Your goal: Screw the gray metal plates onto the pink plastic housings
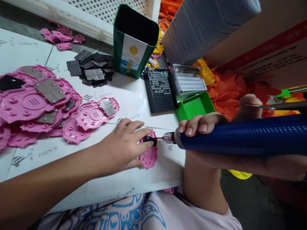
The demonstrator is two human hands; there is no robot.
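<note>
Tabletop [134,92], tin [134,48] beyond pink part [148,157]

- Repeated "ZHEN YI" in grey across the white sheet [134,95], beside a stylised logo and small characters too faint to read.
- Carried "1945", apparently, on the label [134,52] of the green tin [118,51], then blurred characters.
- Read "KEEP FROZEN" on the cardboard box [283,16], above smaller blurred print.
- Bore unclear pale lettering on the red band [261,46].
</note>
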